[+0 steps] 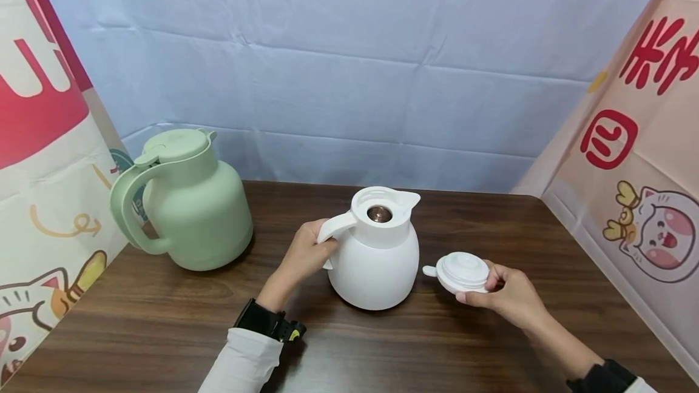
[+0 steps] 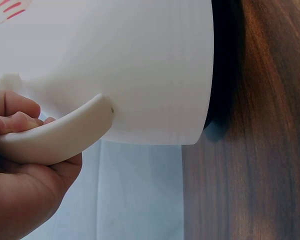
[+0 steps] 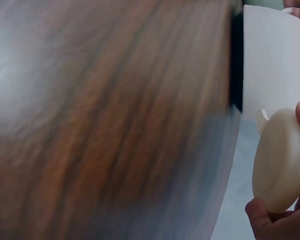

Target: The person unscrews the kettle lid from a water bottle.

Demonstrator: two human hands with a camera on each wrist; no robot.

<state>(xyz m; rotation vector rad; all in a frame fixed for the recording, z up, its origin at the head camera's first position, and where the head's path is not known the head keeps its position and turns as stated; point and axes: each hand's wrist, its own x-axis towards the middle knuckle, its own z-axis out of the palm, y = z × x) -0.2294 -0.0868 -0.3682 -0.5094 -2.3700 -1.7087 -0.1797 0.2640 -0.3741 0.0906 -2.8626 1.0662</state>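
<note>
A white thermos jug (image 1: 374, 265) stands upright on the table with its top uncovered, showing a dark coppery round opening. Its spout points right. My left hand (image 1: 307, 250) grips the jug's handle; in the left wrist view the fingers curl around that handle (image 2: 75, 132). To the right of the jug, my right hand (image 1: 510, 293) pinches a round white lid (image 1: 461, 272) by its edge, thumb on the near side. The lid's small tab points toward the jug. In the right wrist view the lid (image 3: 275, 162) is held off the table, apart from the jug.
A larger green thermos jug (image 1: 204, 217), its lid on, stands at the left with its handle toward the left. The brown wooden table (image 1: 382, 350) is bounded by a pale blue cloth (image 1: 338, 77) behind and printed cloths on both sides.
</note>
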